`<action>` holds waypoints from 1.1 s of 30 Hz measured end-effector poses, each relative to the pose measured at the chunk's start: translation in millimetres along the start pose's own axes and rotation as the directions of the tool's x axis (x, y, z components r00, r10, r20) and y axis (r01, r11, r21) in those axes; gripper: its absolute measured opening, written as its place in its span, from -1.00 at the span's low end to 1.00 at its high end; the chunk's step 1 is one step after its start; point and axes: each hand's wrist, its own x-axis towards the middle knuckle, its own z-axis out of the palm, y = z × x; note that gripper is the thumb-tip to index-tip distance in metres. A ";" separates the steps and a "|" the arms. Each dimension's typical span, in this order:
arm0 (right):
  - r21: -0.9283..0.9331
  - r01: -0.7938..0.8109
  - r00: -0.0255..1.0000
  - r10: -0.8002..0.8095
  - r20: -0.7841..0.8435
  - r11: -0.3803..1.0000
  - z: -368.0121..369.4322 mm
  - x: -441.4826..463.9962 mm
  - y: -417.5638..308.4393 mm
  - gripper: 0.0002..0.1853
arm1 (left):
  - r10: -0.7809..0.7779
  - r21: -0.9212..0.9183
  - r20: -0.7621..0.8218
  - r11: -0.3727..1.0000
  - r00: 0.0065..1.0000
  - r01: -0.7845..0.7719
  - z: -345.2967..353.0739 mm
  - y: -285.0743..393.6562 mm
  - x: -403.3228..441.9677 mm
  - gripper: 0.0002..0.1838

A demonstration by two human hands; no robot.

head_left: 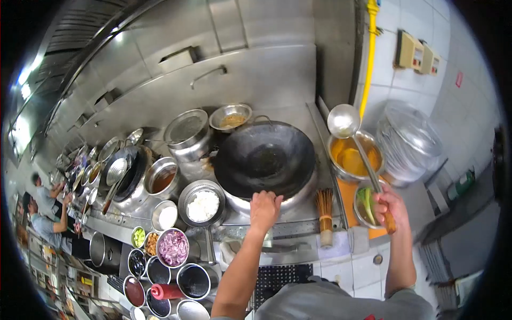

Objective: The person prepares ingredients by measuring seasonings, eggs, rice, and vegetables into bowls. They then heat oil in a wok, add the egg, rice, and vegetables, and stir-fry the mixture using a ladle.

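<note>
A large black wok (266, 184) rests on the round burner in front of me, with a thin dark film at its bottom. My left hand (265, 210) is closed on the wok's near edge, where a handle, if there is one, is hidden by the fingers. Raised at the right, my right hand (392, 205) grips the wooden handle of a metal ladle (344, 121). The ladle's bowl hangs over a metal pot of orange-yellow liquid (352, 158). Just behind the right hand stands a bowl of green vegetable (364, 205).
A bamboo brush (325, 216) lies right of the burner. At left sit a strainer of white food (202, 205), a pot of brown liquid (161, 177), chopped red onion (173, 248) and a red bottle (166, 291). Two people (50, 224) stand farther left.
</note>
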 end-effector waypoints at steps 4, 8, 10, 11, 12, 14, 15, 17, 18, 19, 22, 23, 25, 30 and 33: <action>-0.398 0.023 0.987 -0.084 -0.135 0.917 -20.8 -6.0 -0.2 -0.43 | -0.026 -0.049 -0.022 0.999 0.999 0.025 -14.4 18.4 -9.7 -0.78; -0.767 0.024 0.953 -0.247 -0.177 0.641 -28.6 -23.4 6.7 -0.39 | 0.029 -0.163 -0.173 0.985 0.985 -0.058 -59.4 61.5 -45.3 -0.59; -0.937 0.020 0.896 -0.423 -0.138 0.349 -38.0 -28.3 20.9 -0.36 | -0.013 -0.333 -0.031 0.943 0.999 0.001 -86.1 77.5 -80.6 -0.54; -0.909 -0.021 0.903 -0.383 -0.196 0.416 -33.3 -31.9 20.1 -0.35 | 0.014 -0.392 0.026 0.920 1.000 -0.003 -92.0 78.1 -101.6 -0.54; -0.878 -0.061 0.908 -0.338 -0.246 0.475 -25.1 -38.1 16.5 -0.34 | 0.039 -0.451 0.080 0.892 0.996 0.001 -97.0 78.6 -123.3 -0.53; -0.898 -0.046 0.896 -0.380 -0.231 0.437 -26.9 -36.7 24.6 -0.32 | -0.033 -0.552 0.327 0.804 0.945 0.219 -111.5 85.8 -157.2 -0.55; -0.941 0.010 0.871 -0.465 -0.158 0.338 -46.6 -27.7 42.6 -0.31 | -0.034 -0.545 0.354 0.805 0.935 0.235 -117.1 86.9 -171.8 -0.55; -0.981 0.065 0.829 -0.556 -0.050 0.185 -54.4 -17.8 46.8 -0.29 | -0.039 -0.529 0.404 0.805 0.914 0.268 -125.7 85.5 -191.1 -0.55; -0.989 0.059 0.824 -0.566 -0.029 0.136 -54.7 -16.9 46.0 -0.29 | -0.069 -0.533 0.407 0.792 0.911 0.298 -129.5 82.5 -195.5 -0.56; -0.995 0.049 0.825 -0.565 -0.011 0.092 -54.1 -18.6 47.9 -0.29 | -0.105 -0.532 0.419 0.776 0.902 0.338 -136.3 78.5 -203.7 -0.57; -0.966 0.089 0.882 -0.470 -0.037 0.244 -53.8 7.4 33.0 -0.30 | -0.164 -0.560 0.344 0.755 0.925 0.342 -149.3 61.9 -212.7 -0.60; -0.991 0.059 0.877 -0.480 -0.008 0.123 -52.4 15.7 30.8 -0.29 | -0.190 -0.530 0.347 0.769 0.919 0.359 -157.0 58.5 -212.9 -0.61; -0.992 -0.003 0.859 -0.509 0.061 -0.125 -51.0 40.1 21.2 -0.29 | -0.183 -0.529 0.289 0.788 0.940 0.316 -158.5 42.8 -222.9 -0.62; -0.933 -0.052 0.917 -0.388 0.097 -0.356 -59.4 73.7 2.0 -0.27 | -0.335 -0.503 0.273 0.749 0.902 0.431 -161.3 38.5 -254.9 -0.62; -0.888 0.190 0.823 -0.425 0.376 -0.419 -99.1 91.6 2.2 -0.24 | -0.468 -0.430 0.269 0.724 0.842 0.539 -160.8 50.6 -280.8 -0.62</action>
